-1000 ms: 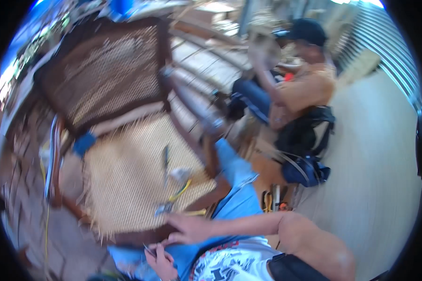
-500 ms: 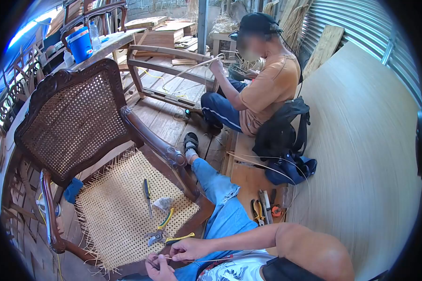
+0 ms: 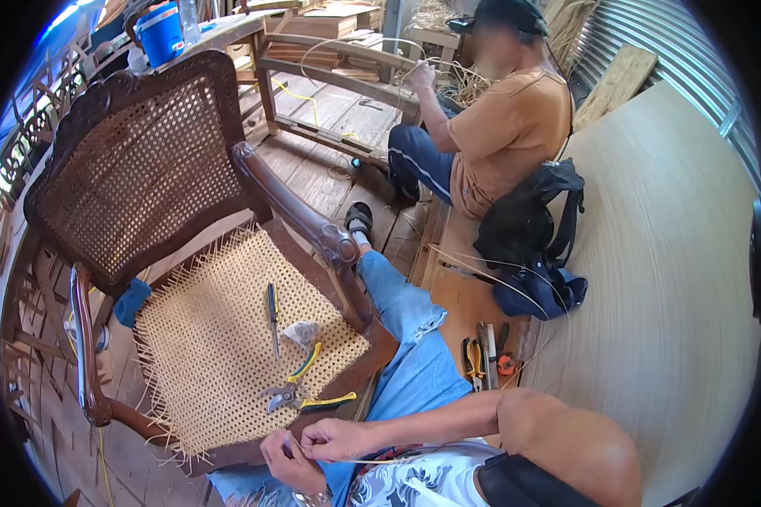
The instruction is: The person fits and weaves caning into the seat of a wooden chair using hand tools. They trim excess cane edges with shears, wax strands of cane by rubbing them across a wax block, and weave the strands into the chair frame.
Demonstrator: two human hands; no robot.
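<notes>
A carved dark wooden armchair (image 3: 243, 156) has a woven cane seat (image 3: 203, 338) with frayed ends along its edges. My left hand (image 3: 289, 460) and my right hand (image 3: 336, 439) meet at the seat's front edge, fingers pinched on a thin cane strip (image 3: 380, 461) that trails right across my shirt. On the cane lie yellow-handled pruning shears (image 3: 292, 384), a screwdriver-like tool (image 3: 273, 319) and a small clear plastic bag (image 3: 303, 334).
A co-worker (image 3: 516, 127) sits at the upper right, handling cane strips near a wooden frame (image 3: 338, 148). Pliers (image 3: 473, 359) and an orange tape measure (image 3: 506, 364) lie right of my leg. A black backpack (image 3: 524, 220) rests against a large wooden sheet (image 3: 651, 279).
The view has steadied and shifted. My hands have come together on the cane strip; the dark thin item seen earlier in my left hand no longer shows. The co-worker's raised hand has moved among the strips.
</notes>
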